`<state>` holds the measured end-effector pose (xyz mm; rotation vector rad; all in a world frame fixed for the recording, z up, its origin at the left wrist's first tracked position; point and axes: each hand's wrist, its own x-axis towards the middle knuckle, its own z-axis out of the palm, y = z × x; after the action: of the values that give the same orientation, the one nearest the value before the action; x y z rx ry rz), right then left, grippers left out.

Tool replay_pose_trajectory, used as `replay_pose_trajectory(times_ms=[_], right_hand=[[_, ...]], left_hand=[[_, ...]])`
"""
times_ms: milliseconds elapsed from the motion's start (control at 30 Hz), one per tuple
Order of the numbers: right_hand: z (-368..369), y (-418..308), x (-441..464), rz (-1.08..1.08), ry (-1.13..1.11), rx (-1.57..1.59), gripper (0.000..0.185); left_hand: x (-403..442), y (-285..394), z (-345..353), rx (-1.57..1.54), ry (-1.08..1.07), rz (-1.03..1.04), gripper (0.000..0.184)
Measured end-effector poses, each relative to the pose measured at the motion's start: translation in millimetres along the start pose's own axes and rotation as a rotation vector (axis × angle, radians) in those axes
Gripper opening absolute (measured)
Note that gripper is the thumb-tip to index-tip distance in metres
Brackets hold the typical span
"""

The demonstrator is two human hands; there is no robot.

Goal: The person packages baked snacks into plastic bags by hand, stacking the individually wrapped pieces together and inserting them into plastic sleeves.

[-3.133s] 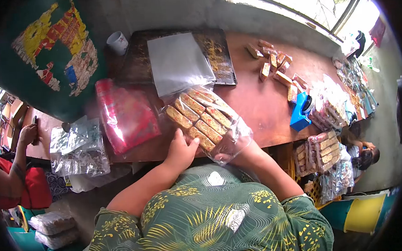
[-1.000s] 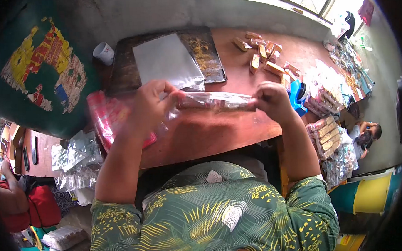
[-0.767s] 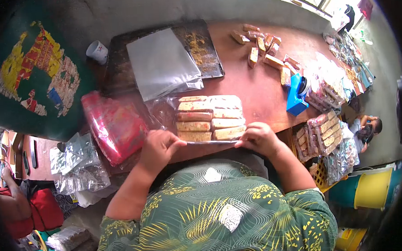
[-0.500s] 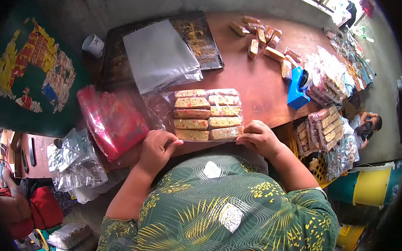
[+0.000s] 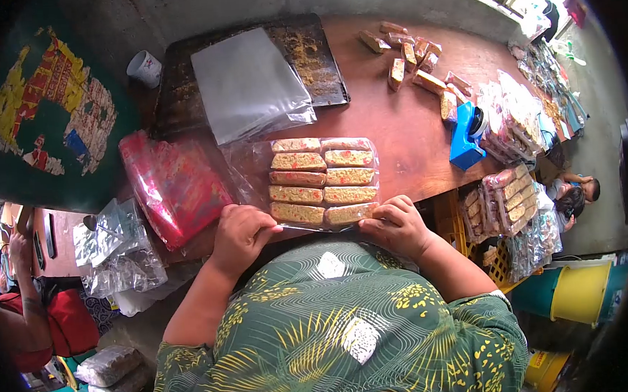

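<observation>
A clear plastic bag [image 5: 245, 164] lies at the front edge of the table, its open-looking left part spread flat. Inside it, two columns of cake bars [image 5: 297, 178] with red bits are stacked side by side. My left hand [image 5: 244, 236] pinches the bag's near left corner between thumb and fingers. At the near right corner, my right hand [image 5: 399, 227] is closed on the plastic, fingertips beside the lowest bar. Past the bag lies a stack of clear plastic sheets or bags [image 5: 248, 82] on a dark baking tray [image 5: 321, 61].
Loose wrapped bars [image 5: 429, 83] lie at the back right, near a blue tape dispenser [image 5: 465, 138]. Filled packs [image 5: 509, 200] are piled at the right. A red plastic packet [image 5: 175, 192] sits left, with a white cup [image 5: 144, 68] behind. Other people [image 5: 21, 303] are at the sides.
The bag's near edge has come slightly toward me, and the bars tilt up a little more. My right hand has shifted slightly left. At the far left, another person's arm has moved.
</observation>
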<state>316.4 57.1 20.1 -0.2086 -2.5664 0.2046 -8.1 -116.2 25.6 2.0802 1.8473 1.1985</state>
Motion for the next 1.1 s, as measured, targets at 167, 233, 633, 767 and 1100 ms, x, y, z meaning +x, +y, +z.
replay_pose_trajectory(times_ms=[167, 233, 633, 767, 1100], right_hand=[[-2, 6, -6, -0.047, -0.005, 0.013, 0.023], [-3, 4, -2, -0.064, 0.052, -0.007, 0.022], [-5, 7, -8, 0.004, 0.045, 0.015, 0.021], [-10, 12, -3, 0.044, 0.031, 0.109, 0.017], [-3, 26, -6, 0.074, 0.162, 0.104, 0.022]], left_hand=[[-4, -3, 1, 0.021, 0.007, 0.011, 0.015], [-3, -3, 1, 0.025, 0.008, 0.013, 0.015], [-1, 0, 0, 0.046, 0.003, 0.036, 0.017], [2, -4, -2, 0.04, -0.019, 0.029, 0.016], [4, -7, 9, -0.022, -0.017, -0.121, 0.022]])
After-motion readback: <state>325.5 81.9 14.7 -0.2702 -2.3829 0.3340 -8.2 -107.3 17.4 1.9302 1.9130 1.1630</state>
